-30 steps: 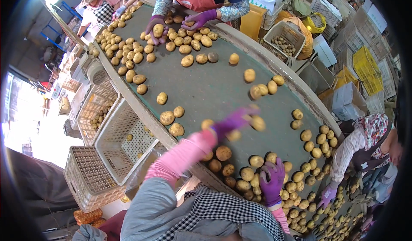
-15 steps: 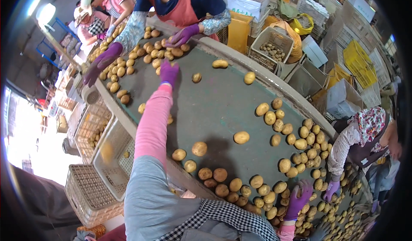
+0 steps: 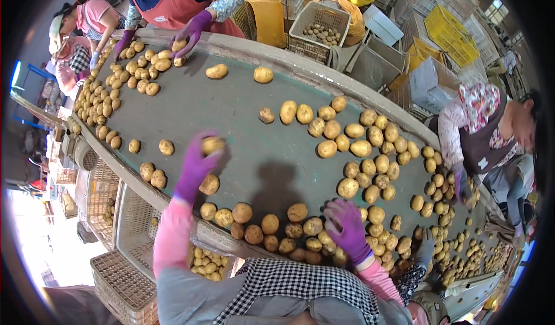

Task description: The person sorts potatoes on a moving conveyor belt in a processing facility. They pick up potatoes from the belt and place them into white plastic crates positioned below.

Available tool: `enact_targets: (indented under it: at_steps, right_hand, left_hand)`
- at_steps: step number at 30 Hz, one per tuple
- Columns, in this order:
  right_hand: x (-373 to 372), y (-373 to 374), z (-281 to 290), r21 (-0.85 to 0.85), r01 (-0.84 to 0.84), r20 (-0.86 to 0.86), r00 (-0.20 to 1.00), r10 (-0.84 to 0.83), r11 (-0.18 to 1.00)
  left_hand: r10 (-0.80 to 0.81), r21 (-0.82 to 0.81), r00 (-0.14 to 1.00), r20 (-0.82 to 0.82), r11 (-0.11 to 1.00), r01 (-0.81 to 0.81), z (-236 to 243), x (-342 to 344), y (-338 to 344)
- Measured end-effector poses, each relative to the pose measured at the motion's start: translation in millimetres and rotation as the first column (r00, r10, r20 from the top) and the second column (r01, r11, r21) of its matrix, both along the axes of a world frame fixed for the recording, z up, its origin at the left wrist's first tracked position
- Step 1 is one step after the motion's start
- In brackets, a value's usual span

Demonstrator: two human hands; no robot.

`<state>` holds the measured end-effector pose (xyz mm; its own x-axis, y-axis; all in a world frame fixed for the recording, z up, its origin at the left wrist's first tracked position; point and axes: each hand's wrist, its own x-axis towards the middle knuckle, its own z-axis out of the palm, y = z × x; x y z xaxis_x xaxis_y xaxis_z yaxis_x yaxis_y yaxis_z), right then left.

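My left hand, in a purple glove, is closed on a potato over the green conveyor belt; the fingers are slightly blurred. My right hand, also gloved in purple, hovers at or on potatoes along the near side, its fingers curved and apart; I cannot make out anything held in it. Beside it lie a row of potatoes and more scattered to the right. A loose group sits on the far half of the belt.
Co-workers stand at the belt's far side, far left and right, with another gloved hand beside my right. Plastic baskets stand below the near rim. Crates, boxes and sacks crowd beyond the far rim.
My left hand swept forward among far potatoes, then came back nearer with one in it. My right hand shifted left. Potatoes sit in new positions, and the view has shifted.
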<state>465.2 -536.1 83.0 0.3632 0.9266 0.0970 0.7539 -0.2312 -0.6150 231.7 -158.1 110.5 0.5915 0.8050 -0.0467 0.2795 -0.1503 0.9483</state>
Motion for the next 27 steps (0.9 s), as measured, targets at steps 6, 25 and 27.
enact_targets:
  at_steps: [6, 25, 27]
  right_hand:
    - [40.0, 23.7, -4.9, 0.268, 0.040, -0.115, 0.993, -0.009, 0.962]
    - [157.7, -170.9, -70.7, -0.663, -0.585, -0.087, 0.680, 0.728, 0.467]
    - [224.4, -236.6, -62.6, -0.824, -0.508, -0.318, 0.781, 0.538, 0.250]
  left_hand:
    - [0.765, 0.687, 0.608, -0.212, 0.559, -0.464, -33.8, -316.0, -4.1]
    - [0.111, 0.542, 0.852, -0.511, 0.811, 0.219, -41.1, 34.8, -247.8]
    - [-0.014, 0.510, 0.900, -0.435, 0.820, 0.259, -29.7, 56.0, -283.2]
